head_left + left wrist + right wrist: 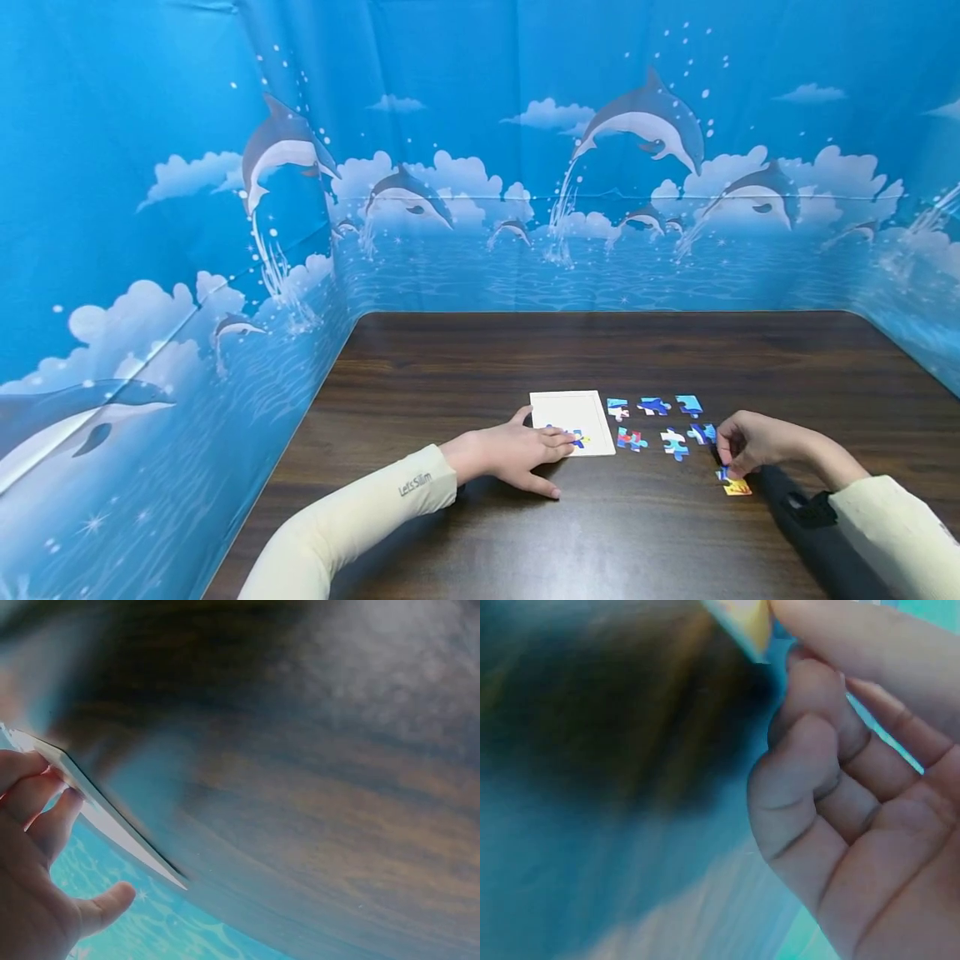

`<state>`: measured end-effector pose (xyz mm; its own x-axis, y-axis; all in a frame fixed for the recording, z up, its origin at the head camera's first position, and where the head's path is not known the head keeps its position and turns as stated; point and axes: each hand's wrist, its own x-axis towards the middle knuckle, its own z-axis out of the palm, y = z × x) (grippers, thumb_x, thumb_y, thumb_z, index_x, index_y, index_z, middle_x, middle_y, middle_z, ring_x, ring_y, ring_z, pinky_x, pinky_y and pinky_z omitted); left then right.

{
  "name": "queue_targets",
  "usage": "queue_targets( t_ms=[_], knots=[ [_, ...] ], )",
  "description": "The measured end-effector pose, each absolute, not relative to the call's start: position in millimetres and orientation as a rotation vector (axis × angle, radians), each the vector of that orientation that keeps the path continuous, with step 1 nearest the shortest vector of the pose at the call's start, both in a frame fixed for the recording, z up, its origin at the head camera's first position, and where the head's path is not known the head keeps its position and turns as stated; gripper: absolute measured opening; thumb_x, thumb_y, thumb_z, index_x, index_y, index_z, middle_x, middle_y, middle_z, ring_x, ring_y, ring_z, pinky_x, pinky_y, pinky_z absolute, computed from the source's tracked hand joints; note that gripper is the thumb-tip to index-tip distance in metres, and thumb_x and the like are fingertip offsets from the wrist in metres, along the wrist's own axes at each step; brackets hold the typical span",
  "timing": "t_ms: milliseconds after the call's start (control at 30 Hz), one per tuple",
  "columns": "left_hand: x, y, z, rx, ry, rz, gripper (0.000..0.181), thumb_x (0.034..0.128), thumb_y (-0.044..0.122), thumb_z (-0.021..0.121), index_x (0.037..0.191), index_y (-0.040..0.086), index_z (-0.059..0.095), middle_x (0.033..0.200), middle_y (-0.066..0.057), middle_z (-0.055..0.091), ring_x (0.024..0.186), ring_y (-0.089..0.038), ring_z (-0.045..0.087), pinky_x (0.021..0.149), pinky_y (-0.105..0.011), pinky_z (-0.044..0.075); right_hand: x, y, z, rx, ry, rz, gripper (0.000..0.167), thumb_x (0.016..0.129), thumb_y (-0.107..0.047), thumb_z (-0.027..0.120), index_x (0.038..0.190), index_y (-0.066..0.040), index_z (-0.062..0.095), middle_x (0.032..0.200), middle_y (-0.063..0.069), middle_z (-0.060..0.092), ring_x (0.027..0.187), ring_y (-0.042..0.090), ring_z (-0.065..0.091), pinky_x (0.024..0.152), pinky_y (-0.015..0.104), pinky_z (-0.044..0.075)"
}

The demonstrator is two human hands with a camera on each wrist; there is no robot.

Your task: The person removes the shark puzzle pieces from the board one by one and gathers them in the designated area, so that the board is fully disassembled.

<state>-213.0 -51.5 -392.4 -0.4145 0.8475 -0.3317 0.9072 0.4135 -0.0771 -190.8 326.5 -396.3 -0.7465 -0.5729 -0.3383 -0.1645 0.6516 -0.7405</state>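
Note:
A white square puzzle board (566, 408) lies on the table, with a few blue and yellow pieces in its near part. My left hand (521, 456) rests on the board's near left side, its fingers stretched over these pieces and partly hiding them. In the left wrist view, the fingers (56, 821) touch the board's edge (127, 836). At the right, my right hand (768, 446) pinches a yellow and blue jigsaw piece (738, 488) between thumb and index finger. The right wrist view catches only a yellow corner of this piece (754, 622); the other fingers (791, 787) are curled.
Several loose jigsaw pieces lie in two rows between the hands, among them a red and blue piece (632, 440), a white and blue piece (675, 444) and a blue corner piece (689, 405). A dolphin-print curtain (480, 200) surrounds the dark wooden table (450, 367).

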Motion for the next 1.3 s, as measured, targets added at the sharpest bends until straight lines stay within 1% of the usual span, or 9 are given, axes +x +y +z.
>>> queue_targets(
  t_ms=[67,233,367,567,700,800,967,1133,1300],
  knots=[
    [-212.7,-50.0,-391.3,1.547,2.439,-0.374,0.069,0.093,0.061,0.038,0.149,0.022,0.029,0.156,0.008,0.023,0.143,-0.008,0.025,0.112,-0.06,0.017,-192.5,324.0,-393.4,-0.587,2.297,-0.96,0.012,0.077,-0.002,0.07,0.075,0.002,0.06,0.068,-0.004,0.057,0.058,0.003,0.05,0.053,0.023,0.045],
    [-212.8,-48.2,-390.8,1.549,2.455,-0.392,0.064,0.0944,0.059,0.037,0.147,0.022,0.032,0.155,0.009,0.026,0.142,-0.009,0.028,0.113,-0.06,0.015,-204.0,302.2,-386.2,-0.668,2.29,-0.971,0.011,0.082,-0.007,0.068,0.077,0.002,0.063,0.072,-0.004,0.058,0.061,0.003,0.05,0.056,0.023,0.046],
    [-212.9,-50.1,-393.1,1.546,2.466,-0.396,0.065,0.0945,0.059,0.036,0.148,0.023,0.031,0.156,0.009,0.025,0.143,-0.008,0.027,0.113,-0.06,0.015,-217.8,262.1,-383.3,-0.739,2.42,-0.883,0.01,0.079,-0.013,0.073,0.081,-0.006,0.067,0.073,-0.006,0.059,0.062,0.002,0.048,0.055,0.021,0.043],
    [-212.5,-51.9,-393.8,1.542,2.485,-0.393,0.065,0.0944,0.059,0.037,0.148,0.022,0.03,0.156,0.008,0.024,0.143,-0.009,0.027,0.113,-0.06,0.015,-234.5,199.5,-380.2,-0.952,2.501,-0.791,0.019,0.076,-0.012,0.077,0.091,-0.004,0.067,0.076,0.0,0.062,0.065,0.003,0.049,0.058,0.021,0.046],
    [-211.0,-51.7,-393.5,1.545,2.471,-0.391,0.066,0.0944,0.059,0.036,0.149,0.022,0.028,0.157,0.008,0.022,0.143,-0.009,0.026,0.113,-0.06,0.015,-238.7,174.2,-383.3,-0.995,2.498,-0.748,0.026,0.073,-0.014,0.08,0.094,-0.005,0.067,0.08,0.003,0.062,0.07,0.007,0.05,0.062,0.02,0.045],
    [-209.4,-52.6,-394.3,1.547,2.46,-0.389,0.067,0.0944,0.059,0.036,0.15,0.022,0.026,0.157,0.007,0.02,0.143,-0.009,0.025,0.113,-0.06,0.015,-238.8,164.5,-388.1,-1.01,2.477,-0.743,0.028,0.071,-0.015,0.081,0.093,-0.006,0.066,0.08,0.003,0.061,0.07,0.009,0.05,0.061,0.019,0.045],
    [-208.9,-54.8,-397.4,1.552,2.462,-0.369,0.067,0.0948,0.058,0.036,0.15,0.021,0.025,0.158,0.007,0.018,0.144,-0.01,0.023,0.114,-0.057,0.016,-237.8,160.7,-392.0,-1.065,2.473,-0.742,0.027,0.069,-0.014,0.082,0.09,-0.006,0.066,0.078,0.004,0.059,0.067,0.007,0.047,0.058,0.019,0.042],
    [-210.6,-60.3,-398.0,1.589,2.44,-0.339,0.066,0.0959,0.057,0.034,0.15,0.021,0.024,0.158,0.006,0.017,0.145,-0.01,0.019,0.116,-0.052,0.018,-238.5,159.0,-392.0,-1.05,2.48,-0.734,0.024,0.07,-0.012,0.082,0.088,-0.007,0.067,0.077,0.003,0.059,0.068,0.007,0.047,0.059,0.019,0.042],
    [-211.1,-68.4,-392.8,1.606,2.44,-0.299,0.064,0.0964,0.055,0.035,0.15,0.021,0.026,0.158,0.004,0.019,0.146,-0.013,0.019,0.116,-0.05,0.018,-238.7,159.3,-392.5,-1.032,2.482,-0.731,0.023,0.07,-0.012,0.082,0.087,-0.007,0.066,0.075,0.002,0.058,0.067,0.007,0.046,0.059,0.019,0.042]
  ],
)
